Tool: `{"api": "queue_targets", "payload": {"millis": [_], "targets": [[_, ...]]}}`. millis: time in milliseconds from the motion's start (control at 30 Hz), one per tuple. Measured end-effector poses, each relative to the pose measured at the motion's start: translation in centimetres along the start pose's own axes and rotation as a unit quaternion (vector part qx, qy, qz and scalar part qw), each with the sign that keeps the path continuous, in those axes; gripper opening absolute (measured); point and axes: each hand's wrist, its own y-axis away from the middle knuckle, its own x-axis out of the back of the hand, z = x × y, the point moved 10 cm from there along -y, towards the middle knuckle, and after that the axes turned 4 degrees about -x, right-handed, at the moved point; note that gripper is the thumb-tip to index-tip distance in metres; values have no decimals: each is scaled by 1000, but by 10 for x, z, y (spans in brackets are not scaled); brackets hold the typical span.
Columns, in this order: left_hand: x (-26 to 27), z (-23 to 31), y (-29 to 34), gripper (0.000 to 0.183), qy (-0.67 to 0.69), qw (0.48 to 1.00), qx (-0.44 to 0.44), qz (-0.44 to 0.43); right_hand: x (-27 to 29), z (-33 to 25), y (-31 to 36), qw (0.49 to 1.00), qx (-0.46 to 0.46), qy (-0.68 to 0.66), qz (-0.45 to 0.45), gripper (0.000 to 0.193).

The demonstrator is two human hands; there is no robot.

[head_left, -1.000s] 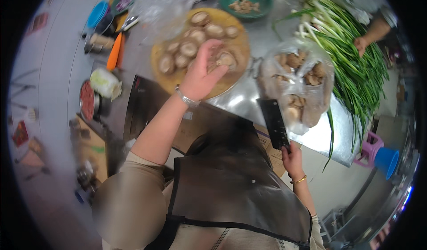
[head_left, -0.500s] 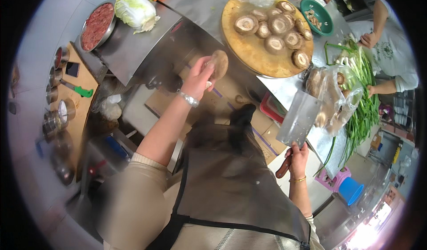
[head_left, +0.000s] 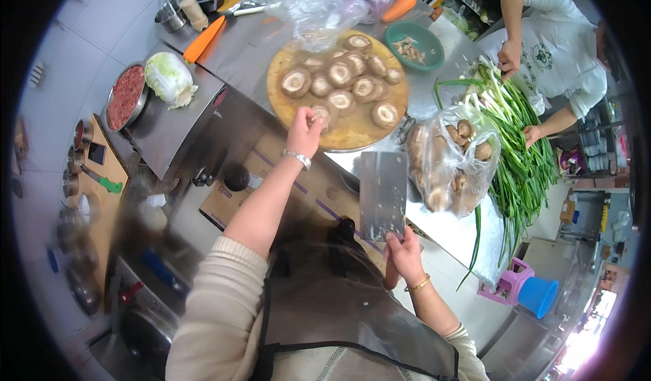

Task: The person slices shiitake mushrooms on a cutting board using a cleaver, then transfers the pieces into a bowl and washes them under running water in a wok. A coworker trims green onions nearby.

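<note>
My left hand [head_left: 305, 131] pinches a shiitake mushroom [head_left: 325, 114] at the near edge of the round wooden chopping board [head_left: 288, 106]. Whether the mushroom rests on the wood or hangs just above it, I cannot tell. Several more mushrooms [head_left: 341, 72] lie on the board, many with the pale stem side up. My right hand [head_left: 405, 255] is closed round the handle of a cleaver [head_left: 383, 194], its broad blade pointing away from me, with small bits stuck to it. To the blade's right is a clear plastic bag of mushrooms [head_left: 451, 171].
Behind the board are a green bowl of cut pieces [head_left: 415, 45], a carrot [head_left: 399, 7] and plastic bags [head_left: 325, 11]. Spring onions [head_left: 519, 157] cover the right side, where a co-worker's hands [head_left: 510, 59] handle them. At left stand a cabbage [head_left: 169, 79] and a minced-meat bowl [head_left: 127, 96].
My left hand has carried its mushroom forward from over the floor to the board's near edge. The cleaver now stands more upright in view, and the view has shifted.
</note>
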Motion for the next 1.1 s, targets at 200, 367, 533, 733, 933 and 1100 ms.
{"api": "queue_targets", "payload": {"millis": [200,367,533,733,933,1100], "targets": [[9,0,4,20,-205,970,-42,127,-14,-51,-47,993,32,13,-112,19],[17,-6,8,20,-136,984,56,98,-41,-77,-79,980,57,81,-170,16],[21,-4,0,21,-159,980,86,87,-62,-90,-102,961,131,194,-146,20],[23,-18,-15,19,-125,990,57,26,-91,-102,-125,951,142,235,-143,21],[28,-36,-22,13,-10,998,58,-1,-100,-91,-132,965,8,164,-206,20],[14,-48,-12,11,132,980,135,-55,-109,-95,-127,964,-5,126,-232,20]]}}
